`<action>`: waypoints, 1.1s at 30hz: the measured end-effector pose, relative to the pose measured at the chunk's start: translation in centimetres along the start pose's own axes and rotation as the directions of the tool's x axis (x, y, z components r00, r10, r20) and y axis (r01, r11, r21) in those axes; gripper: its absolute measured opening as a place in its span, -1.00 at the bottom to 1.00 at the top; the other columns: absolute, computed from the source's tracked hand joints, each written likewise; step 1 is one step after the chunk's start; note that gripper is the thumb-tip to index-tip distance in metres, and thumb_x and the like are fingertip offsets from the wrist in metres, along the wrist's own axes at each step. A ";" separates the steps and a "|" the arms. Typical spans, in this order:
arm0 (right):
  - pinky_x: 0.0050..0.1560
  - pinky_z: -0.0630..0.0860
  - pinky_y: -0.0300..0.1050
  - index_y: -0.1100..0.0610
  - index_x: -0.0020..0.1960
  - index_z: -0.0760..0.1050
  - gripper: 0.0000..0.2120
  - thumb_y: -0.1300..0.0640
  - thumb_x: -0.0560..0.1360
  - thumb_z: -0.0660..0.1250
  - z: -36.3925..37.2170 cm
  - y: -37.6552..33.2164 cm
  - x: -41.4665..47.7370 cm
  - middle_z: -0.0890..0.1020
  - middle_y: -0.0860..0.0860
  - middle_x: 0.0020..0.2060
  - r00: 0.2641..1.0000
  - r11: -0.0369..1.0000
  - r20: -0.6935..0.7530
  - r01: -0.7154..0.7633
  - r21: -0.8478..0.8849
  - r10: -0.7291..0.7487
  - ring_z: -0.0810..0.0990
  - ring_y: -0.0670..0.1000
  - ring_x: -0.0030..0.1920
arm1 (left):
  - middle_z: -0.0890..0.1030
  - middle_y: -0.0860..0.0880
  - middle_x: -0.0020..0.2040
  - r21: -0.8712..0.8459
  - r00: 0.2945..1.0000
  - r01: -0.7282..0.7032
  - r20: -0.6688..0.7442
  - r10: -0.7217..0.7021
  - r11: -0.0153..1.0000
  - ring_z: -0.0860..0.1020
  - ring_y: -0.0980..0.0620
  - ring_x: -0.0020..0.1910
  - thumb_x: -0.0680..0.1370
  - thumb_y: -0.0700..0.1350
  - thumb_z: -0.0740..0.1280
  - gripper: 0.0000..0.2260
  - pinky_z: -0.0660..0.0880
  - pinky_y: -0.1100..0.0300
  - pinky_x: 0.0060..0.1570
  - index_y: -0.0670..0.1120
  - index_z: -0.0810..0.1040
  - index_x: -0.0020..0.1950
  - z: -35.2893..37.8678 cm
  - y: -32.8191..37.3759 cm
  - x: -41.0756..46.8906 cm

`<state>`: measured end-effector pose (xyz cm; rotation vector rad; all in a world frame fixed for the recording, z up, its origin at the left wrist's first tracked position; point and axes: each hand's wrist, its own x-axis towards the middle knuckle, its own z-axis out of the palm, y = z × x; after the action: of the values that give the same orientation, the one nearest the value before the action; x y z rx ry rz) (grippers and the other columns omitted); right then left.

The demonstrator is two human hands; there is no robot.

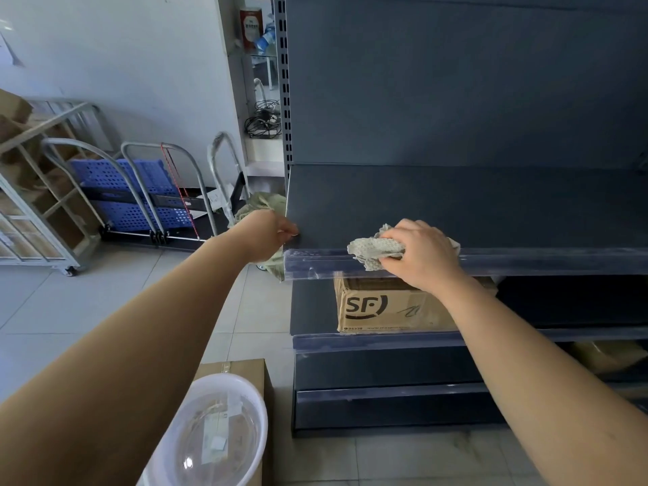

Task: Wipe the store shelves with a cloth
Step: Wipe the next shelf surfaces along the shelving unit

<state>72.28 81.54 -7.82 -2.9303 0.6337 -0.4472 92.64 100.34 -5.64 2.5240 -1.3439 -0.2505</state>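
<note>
Starting closest to us, we count one clear plastic basin (210, 433) sitting on one cardboard box (242, 368) on the tiled floor (87, 303), just left of the shelving unit's foot. Two bare arms reach forward from there. Our left hand (270, 233) grips the left end of the shelf (456, 205), fingers curled round its corner edge. Our right hand (420, 256) is closed on the one cloth (373, 250), a crumpled pale rag, pressing it onto the shelf's front lip where the clear price strip (543, 264) runs. Part of the rag hangs over that edge. From the cloth the dark shelf top stretches back to the upright back panel (456, 82) and off to the right past the frame. Below, we count two more shelves. The lower shelf (308, 310) carries one printed box (385, 310), set just under our right wrist, and the bottom shelf (385, 371) sits beneath it. Farther left, floor tiles lead to three folded carts (140, 201) leaning by the white wall (122, 47).
</note>
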 end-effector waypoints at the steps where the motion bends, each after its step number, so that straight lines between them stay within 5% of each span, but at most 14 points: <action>1: 0.09 0.43 -0.01 -0.03 0.23 0.53 -0.63 -0.07 0.45 0.34 0.2 -0.5 0.1 0.57 -0.08 0.07 1.000 1.000 -0.004 0.008 -0.012 -0.009 0.51 0.01 0.08 | 0.58 -0.02 0.27 -0.001 1.000 0.001 0.003 -0.001 1.000 0.52 -0.06 0.23 0.61 -0.17 0.19 -0.72 0.34 0.21 0.23 -0.06 0.57 0.28 -0.1 -0.1 0.1; 10: 0.09 0.41 0.01 -0.01 0.23 0.51 -0.64 0.01 0.45 0.39 3.4 -9.2 2.3 0.56 0.00 0.07 0.970 0.973 -0.082 0.229 -0.010 -0.229 0.50 0.07 0.08 | 0.62 -0.03 0.21 0.033 1.000 0.000 0.018 0.000 0.999 0.54 -0.06 0.17 0.60 -0.17 0.19 -0.73 0.40 0.13 0.21 -0.03 0.60 0.23 -0.1 0.1 0.5; 16: 0.16 0.36 0.06 0.07 0.04 0.58 -0.76 0.19 0.37 0.39 5.1 -1.8 -2.7 0.55 0.09 -0.04 0.840 0.988 -0.522 0.111 -0.106 -0.150 0.44 0.12 0.03 | 0.58 -0.04 0.26 0.029 1.000 0.006 0.000 -0.006 1.000 0.52 -0.08 0.22 0.61 -0.18 0.18 -0.72 0.36 0.15 0.25 -0.06 0.57 0.26 0.0 -0.1 0.4; 20: 0.21 0.36 0.10 0.02 0.01 0.58 -0.79 0.17 0.39 0.38 7.3 -1.1 -4.4 0.56 0.06 -0.05 0.845 0.929 -0.404 0.259 -0.264 -0.351 0.39 0.09 0.05 | 0.58 -0.05 0.26 0.023 1.000 0.012 -0.006 -0.012 1.000 0.52 -0.09 0.21 0.62 -0.18 0.17 -0.72 0.36 0.17 0.22 -0.06 0.56 0.28 0.1 0.1 0.3; 29: 0.17 0.43 0.08 0.02 0.02 0.61 -0.79 0.21 0.42 0.38 6.7 -9.5 0.4 0.57 0.06 0.13 0.774 0.794 -0.183 0.574 -0.200 -0.606 0.53 0.15 0.12 | 0.60 -0.06 0.22 0.059 1.000 0.022 0.001 -0.022 0.998 0.52 -0.09 0.19 0.60 -0.16 0.21 -0.74 0.37 0.15 0.17 -0.07 0.59 0.24 0.0 0.3 0.7; 33: 0.26 0.39 0.10 0.02 0.00 0.62 -0.79 0.20 0.38 0.45 5.9 -8.3 0.0 0.53 0.04 0.23 0.797 0.805 -0.125 0.573 -0.152 -0.591 0.50 0.14 0.23 | 0.59 -0.08 0.22 0.085 0.999 0.031 -0.016 -0.030 0.996 0.51 -0.10 0.19 0.61 -0.16 0.20 -0.73 0.35 0.18 0.14 -0.07 0.59 0.24 0.0 0.6 0.6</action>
<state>77.30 89.30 -11.99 -3.1680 -0.2834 -0.7383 92.48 99.46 -5.49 2.6129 -1.3382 -0.1842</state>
